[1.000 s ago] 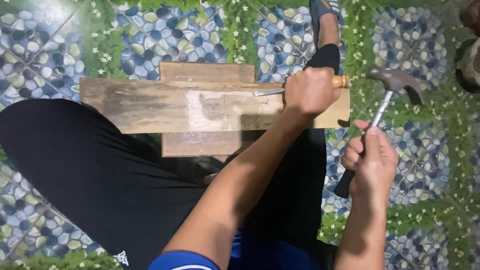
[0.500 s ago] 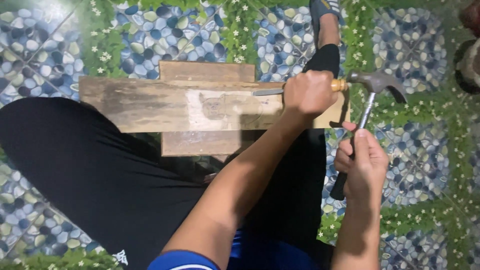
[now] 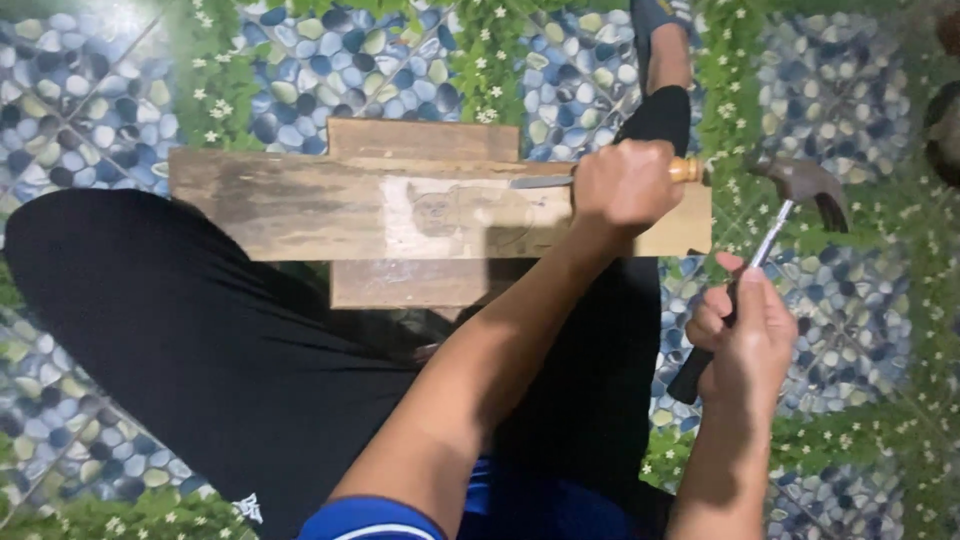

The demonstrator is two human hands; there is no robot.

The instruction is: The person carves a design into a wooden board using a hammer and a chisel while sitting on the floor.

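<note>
Two hands at a long wooden plank (image 3: 300, 205) across the lap, left hand (image 3: 625, 185) clenched round a wooden-handled chisel (image 3: 545, 181) — blade flat on the plank's right part, right hand (image 3: 745, 335) gripping a claw hammer (image 3: 770, 245) — head just right of the plank's end.

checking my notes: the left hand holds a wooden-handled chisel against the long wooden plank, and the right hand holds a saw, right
Not quite. In the head view, the right hand holds a metal claw hammer, not a saw. The left hand does hold the wooden-handled chisel against the long wooden plank.
</note>
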